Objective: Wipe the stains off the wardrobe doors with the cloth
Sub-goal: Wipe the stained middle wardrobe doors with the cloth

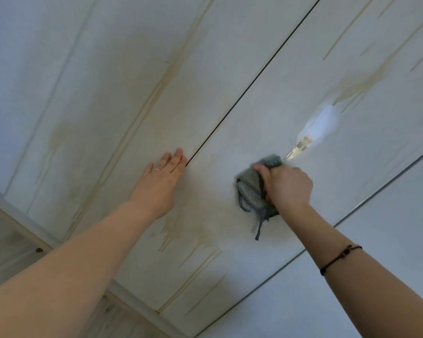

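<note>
Fingers point(263, 173) of your right hand point(289, 187) are clenched round the bunched grey-green terry cloth point(252, 191). In the head view they press the wad against the pale white wardrobe door point(230, 132) that lies right of the thin dark seam point(254, 76) between the two panels. I judge that you hold it as a tight fistful to get pressure for scrubbing. A loose braided loop of the cloth hangs free below the wad.

Your left hand point(165, 178) grasps nothing. Its fingers point(178, 157) are straight and released, with the palm laid on the neighbouring white door point(108, 106) left of the seam and the fingertips touching the seam itself. It is probably there to brace you and steady the doors against the rubbing.

Pale brown drip stains point(181, 230) run on the cloth's side of the seam, near your left wrist. They are close to the cloth but not under it. A small shiny metal handle point(298, 148) sits just beyond the cloth, further from the seam; whether the two touch you cannot tell from here. A larger brown splash point(359, 86) lies well right of the seam, past that handle. Long yellowish streaks point(144, 111) run left of the seam, roughly parallel to it. With so much marking on both sides, the wiping looks far from finished.
</note>
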Demonstrator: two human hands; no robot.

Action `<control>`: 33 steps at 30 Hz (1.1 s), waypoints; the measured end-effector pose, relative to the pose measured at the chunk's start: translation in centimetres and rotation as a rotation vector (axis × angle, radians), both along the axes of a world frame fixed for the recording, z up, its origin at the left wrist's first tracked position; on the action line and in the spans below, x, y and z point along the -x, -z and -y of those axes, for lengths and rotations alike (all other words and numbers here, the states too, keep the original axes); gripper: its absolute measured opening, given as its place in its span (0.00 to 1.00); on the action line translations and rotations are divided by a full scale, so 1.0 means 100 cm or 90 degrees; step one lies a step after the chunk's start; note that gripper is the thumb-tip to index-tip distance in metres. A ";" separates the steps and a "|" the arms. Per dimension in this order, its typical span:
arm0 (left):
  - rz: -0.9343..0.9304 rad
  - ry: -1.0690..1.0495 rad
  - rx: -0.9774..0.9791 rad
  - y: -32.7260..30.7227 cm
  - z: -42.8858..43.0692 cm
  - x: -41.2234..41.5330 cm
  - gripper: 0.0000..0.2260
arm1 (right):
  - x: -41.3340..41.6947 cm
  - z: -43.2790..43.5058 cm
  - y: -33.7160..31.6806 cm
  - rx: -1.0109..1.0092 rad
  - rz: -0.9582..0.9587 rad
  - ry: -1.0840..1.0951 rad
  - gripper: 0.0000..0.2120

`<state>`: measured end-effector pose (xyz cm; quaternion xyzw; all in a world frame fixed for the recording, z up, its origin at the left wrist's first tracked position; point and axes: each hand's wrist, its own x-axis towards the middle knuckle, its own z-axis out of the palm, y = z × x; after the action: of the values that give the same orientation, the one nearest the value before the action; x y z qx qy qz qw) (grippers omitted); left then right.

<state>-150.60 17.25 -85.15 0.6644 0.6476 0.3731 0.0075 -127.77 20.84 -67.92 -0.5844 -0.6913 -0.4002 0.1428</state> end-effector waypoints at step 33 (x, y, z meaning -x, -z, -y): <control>-0.062 -0.166 0.106 0.050 0.030 0.032 0.20 | 0.136 0.004 0.081 0.116 0.114 -0.243 0.12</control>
<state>-153.79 14.24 -90.16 0.5892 0.7563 0.2837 -0.0173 -141.35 20.49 -76.07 -0.4153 -0.8328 -0.3520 0.1004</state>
